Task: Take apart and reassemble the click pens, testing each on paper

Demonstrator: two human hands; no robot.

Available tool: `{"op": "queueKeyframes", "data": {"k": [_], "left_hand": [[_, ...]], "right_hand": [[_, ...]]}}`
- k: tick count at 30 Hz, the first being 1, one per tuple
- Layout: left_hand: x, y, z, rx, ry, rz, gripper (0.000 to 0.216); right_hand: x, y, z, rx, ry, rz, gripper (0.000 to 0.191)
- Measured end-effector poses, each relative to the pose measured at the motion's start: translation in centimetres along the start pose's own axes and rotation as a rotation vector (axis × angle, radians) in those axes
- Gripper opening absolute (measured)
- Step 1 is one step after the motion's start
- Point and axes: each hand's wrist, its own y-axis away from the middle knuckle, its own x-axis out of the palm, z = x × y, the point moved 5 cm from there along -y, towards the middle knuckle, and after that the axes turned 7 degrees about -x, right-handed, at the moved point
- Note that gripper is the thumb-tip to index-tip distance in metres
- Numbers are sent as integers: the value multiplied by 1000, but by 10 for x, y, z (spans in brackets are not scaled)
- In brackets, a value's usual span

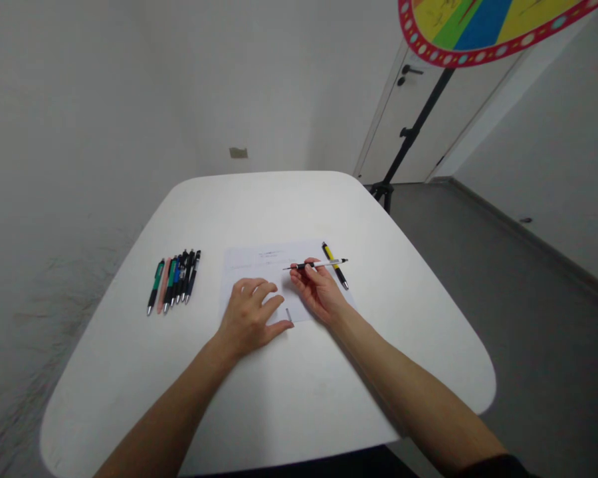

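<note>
Because the left hand [252, 312] covers part of the sheet [244, 265], the lower left of the paper is hidden, and the faint print near its top is too small to read. Palm down, that hand has its fingers loosely bent and its thumb spread wide, with nothing seen in its grasp; whether its fingertips touch the paper cannot be told. Near the thumb lies a piece [288, 315], slim, greyish and too small to make out clearly.

The right hand [316, 289] is closed lightly about the white pen [323, 264], pinching it by its dark grip above the sheet's right side. This pen is slender and nearly level, with a white barrel, a dark far end and a thin point facing left. Behind it, partly crossed by it, the yellow pen [341, 277] lies aslant, black-gripped and silver-tipped.

Left of the sheet, slim pens [177, 282] lie side by side, some overlapping, on the smooth, round-cornered white bench [279, 206]. The bright wheel [478, 26] is cut off above.
</note>
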Motion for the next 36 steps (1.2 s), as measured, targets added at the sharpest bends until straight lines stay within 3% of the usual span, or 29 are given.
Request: {"op": "queueKeyframes", "data": {"k": [7,18,29,33,36], "left_hand": [[25,-3,-21,203,42,187,16],[34,-4,-36,340,-72,239,15],[31,-8,-33,207,79,228,12],[13,-10,-8,97,123,125,6],[-3,-7,24,0,98,-21,15]], "right_hand": [[-11,-8,9,-62,-7,-52,24],[-14,-11,13,-95,5,-81,22],[-12,-10,13,-81,7,-81,20],[-14,-11,13,-73,4,-75,20],[-15,-12,12,-72,9,-72,19]]}}
